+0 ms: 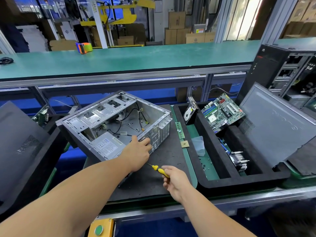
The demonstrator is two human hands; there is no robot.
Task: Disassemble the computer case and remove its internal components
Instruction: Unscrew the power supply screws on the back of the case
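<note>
Computer case [118, 124] lies open on its side on the dark mat [153, 182], centre-left of counter [191, 168]. Power supply [107, 145] sits in the near corner. Left hand [138, 154] rests on the case's rear edge; grip unclear, fingers hidden. Right hand [174, 181] clamped on yellow screwdriver [158, 170], tip toward case. Foam tray [212, 177] at right holds motherboard [222, 112] and hard drive [189, 113].
</note>
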